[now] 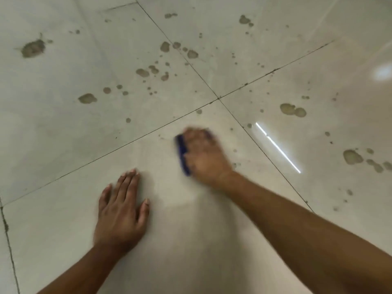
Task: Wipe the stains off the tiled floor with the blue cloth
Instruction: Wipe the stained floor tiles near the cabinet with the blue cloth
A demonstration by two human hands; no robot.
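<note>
no readable text, labels or signs anywhere

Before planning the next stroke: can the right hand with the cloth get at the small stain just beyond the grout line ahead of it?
Probably yes. The right hand, pressing the blue cloth, sits just short of that stain, with only bare tile and the grout line between. The left hand rests well aside.

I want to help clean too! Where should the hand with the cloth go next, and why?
Probably a short push forward, past the tile corner. The right hand presses the blue cloth on a tile that looks nearly clean, while brown stains sit thick just beyond. The left hand is flat on the floor.
</note>
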